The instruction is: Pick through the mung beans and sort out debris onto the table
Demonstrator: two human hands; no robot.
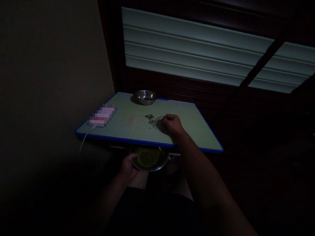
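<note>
My left hand (130, 167) grips the left rim of a metal bowl (157, 168), thumb over the edge. Small green beans (147, 157) lie in that bowl, which is held just below the table's front edge. Over the tabletop, my right hand (172, 123) has its fingers pinched together; what is between them is hidden. Its fingertips are at a clear, rounded thing (157, 120), perhaps a small dish, partly covered by the hand. Dark small bits (150, 118) are scattered left of it. Further left spreads a pale patch of fine grains (131, 121).
The pale green table (199, 134) has a blue rim. A second metal bowl (145, 97) stands at its back edge. On the left lies a blurred-out pink device (102, 115) with a white cable (84, 139). A wall (57, 56) and slatted panels (190, 49) enclose the dim space.
</note>
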